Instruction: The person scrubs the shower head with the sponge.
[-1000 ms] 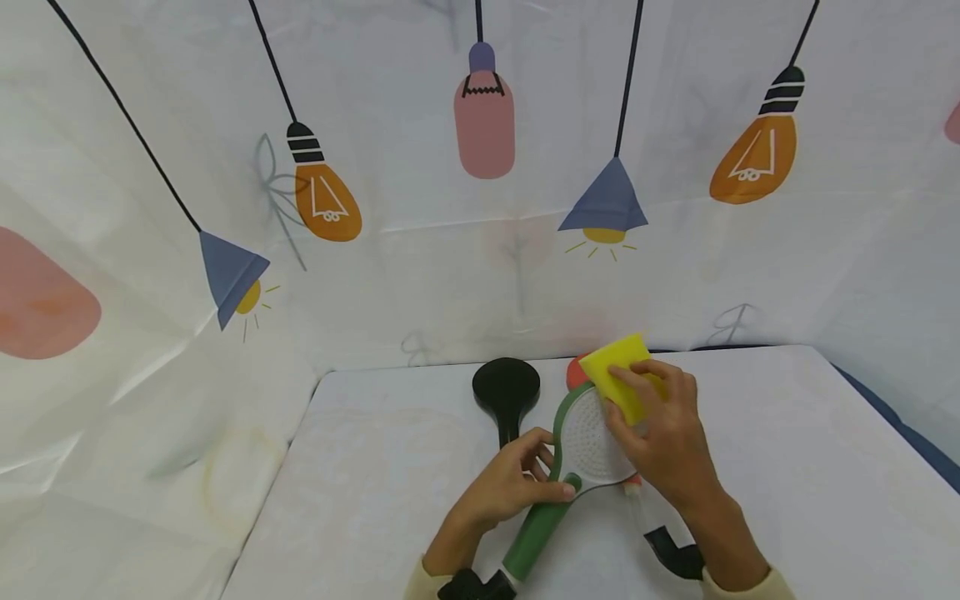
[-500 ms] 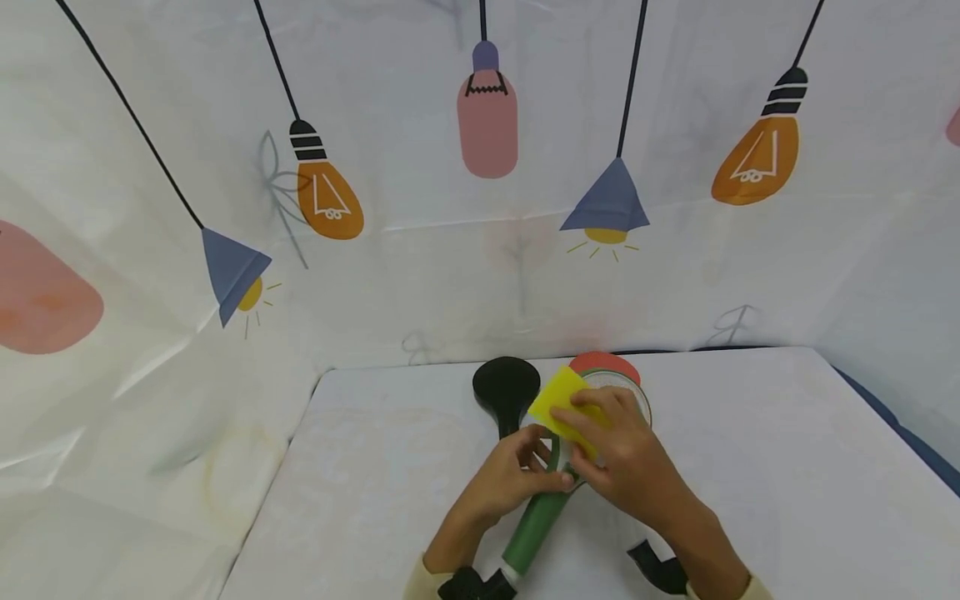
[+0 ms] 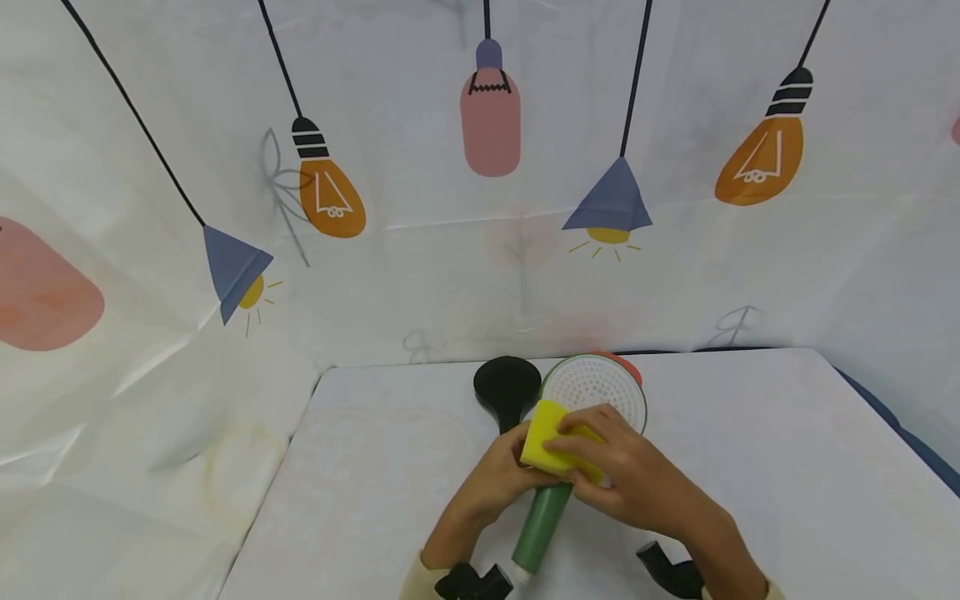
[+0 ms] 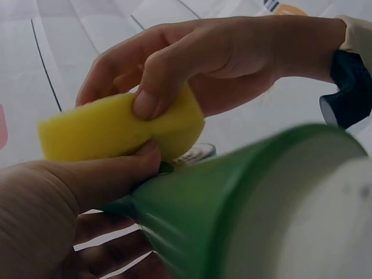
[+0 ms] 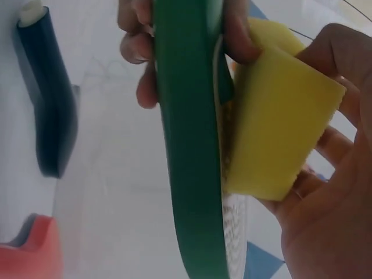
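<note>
My left hand (image 3: 498, 475) grips a green shower head (image 3: 542, 525) at its neck, with the thumb across the front. The white, dotted spray face (image 3: 592, 383) points up in the head view. A yellow sponge (image 3: 551, 446) is pinched between the thumb and fingers of my right hand (image 3: 630, 471). It lies against the front of the shower head, by the lower part of the spray face. In the left wrist view the sponge (image 4: 110, 131) touches my left thumb. The right wrist view shows the sponge (image 5: 279, 122) bent against the green body (image 5: 189, 133).
A black shower head (image 3: 507, 387) lies on the white table (image 3: 390, 475), left of the green one. Part of a red object (image 3: 624, 367) shows behind the spray face. A sheet printed with lamps (image 3: 420, 275) hangs behind the table.
My right hand has moved the sponge left and down, from the spray face's upper right to its lower part near my left thumb. The shower head's face has shifted, covering more of the red object lately.
</note>
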`<action>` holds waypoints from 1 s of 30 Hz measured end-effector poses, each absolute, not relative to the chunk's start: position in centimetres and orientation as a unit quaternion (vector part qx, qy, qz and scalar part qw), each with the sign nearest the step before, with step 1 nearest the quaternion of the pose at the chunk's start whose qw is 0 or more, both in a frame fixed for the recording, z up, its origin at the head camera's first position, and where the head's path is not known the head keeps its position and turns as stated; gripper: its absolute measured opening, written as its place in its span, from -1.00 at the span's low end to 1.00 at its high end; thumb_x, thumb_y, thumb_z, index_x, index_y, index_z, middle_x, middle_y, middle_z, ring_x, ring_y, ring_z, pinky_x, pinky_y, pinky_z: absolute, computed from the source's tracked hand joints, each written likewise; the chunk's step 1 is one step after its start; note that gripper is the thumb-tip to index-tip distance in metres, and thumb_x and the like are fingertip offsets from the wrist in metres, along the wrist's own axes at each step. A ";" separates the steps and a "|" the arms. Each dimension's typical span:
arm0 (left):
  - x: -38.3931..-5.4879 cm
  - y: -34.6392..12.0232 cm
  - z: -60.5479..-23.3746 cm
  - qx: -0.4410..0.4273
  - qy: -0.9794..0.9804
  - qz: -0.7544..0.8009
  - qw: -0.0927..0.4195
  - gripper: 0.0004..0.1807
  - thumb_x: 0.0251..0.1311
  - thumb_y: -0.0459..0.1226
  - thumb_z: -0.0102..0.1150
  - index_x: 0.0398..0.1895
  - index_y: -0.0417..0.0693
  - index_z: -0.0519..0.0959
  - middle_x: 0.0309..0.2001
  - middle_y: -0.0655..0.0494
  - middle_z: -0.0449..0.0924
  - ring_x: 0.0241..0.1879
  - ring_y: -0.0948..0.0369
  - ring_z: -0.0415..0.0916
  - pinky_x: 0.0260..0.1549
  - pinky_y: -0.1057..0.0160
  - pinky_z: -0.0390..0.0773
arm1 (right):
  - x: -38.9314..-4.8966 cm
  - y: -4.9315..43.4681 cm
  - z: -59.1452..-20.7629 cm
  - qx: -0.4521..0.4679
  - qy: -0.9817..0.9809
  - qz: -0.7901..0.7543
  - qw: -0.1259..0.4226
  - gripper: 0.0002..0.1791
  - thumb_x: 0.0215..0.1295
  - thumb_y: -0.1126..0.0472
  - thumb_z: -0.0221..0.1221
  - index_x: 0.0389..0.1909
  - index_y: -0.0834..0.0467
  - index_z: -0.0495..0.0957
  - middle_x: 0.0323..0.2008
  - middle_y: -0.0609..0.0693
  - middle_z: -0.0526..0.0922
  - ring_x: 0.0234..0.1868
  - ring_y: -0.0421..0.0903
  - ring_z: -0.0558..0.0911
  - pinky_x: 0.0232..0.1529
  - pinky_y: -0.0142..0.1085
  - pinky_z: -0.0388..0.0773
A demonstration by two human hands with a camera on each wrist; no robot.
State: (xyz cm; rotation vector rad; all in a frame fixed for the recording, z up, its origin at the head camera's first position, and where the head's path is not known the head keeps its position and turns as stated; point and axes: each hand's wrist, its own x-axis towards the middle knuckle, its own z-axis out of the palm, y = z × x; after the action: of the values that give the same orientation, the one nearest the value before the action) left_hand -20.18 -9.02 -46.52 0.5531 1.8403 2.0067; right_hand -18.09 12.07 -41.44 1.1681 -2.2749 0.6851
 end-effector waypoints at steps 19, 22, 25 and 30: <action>-20.3 -9.7 -46.1 0.178 0.578 0.761 0.233 -0.41 0.15 -0.41 0.30 0.25 -0.12 0.33 -0.10 0.14 0.65 -0.28 0.31 0.61 -0.32 0.36 0.60 | -19.4 16.8 -40.2 0.305 -0.851 0.215 0.370 -0.39 0.51 -0.22 -0.18 0.04 0.13 0.65 0.04 0.20 0.52 0.08 0.16 0.39 0.20 -0.61 0.18; -20.3 -9.7 -46.1 0.183 0.565 0.768 0.239 -0.24 0.14 -0.45 0.31 0.39 -0.02 0.21 -0.06 0.14 0.63 -0.27 0.30 0.62 -0.33 0.36 0.60 | -19.5 17.3 -40.2 0.272 -0.852 0.236 0.381 -0.37 0.49 -0.25 -0.15 0.07 0.16 0.63 0.06 0.24 0.50 0.11 0.17 0.37 0.18 -0.80 0.06; -20.3 -9.9 -46.0 0.183 0.553 0.777 0.239 -0.07 0.12 -0.48 0.32 0.50 0.13 0.07 -0.01 0.11 0.62 -0.28 0.28 0.62 -0.37 0.34 0.61 | -19.5 17.2 -40.3 0.262 -0.851 0.250 0.380 -0.38 0.48 -0.26 -0.11 0.11 0.15 0.62 0.08 0.24 0.49 0.14 0.15 0.37 0.10 -0.84 0.11; -20.4 -10.3 -46.0 0.174 0.539 0.791 0.233 -0.03 0.17 -0.46 0.27 0.53 0.26 -0.01 0.04 0.05 0.59 -0.25 0.24 0.66 -0.38 0.29 0.66 | -19.7 16.7 -40.5 0.267 -0.847 0.273 0.370 -0.37 0.47 -0.26 -0.09 0.14 0.15 0.60 0.10 0.23 0.46 0.15 0.10 0.38 0.04 -0.83 0.21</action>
State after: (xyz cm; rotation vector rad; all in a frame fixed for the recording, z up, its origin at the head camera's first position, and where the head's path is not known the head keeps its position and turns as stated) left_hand -20.38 -10.30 -45.95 0.4769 1.4808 2.1714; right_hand -19.69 16.70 -40.54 0.6862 -2.1723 0.7007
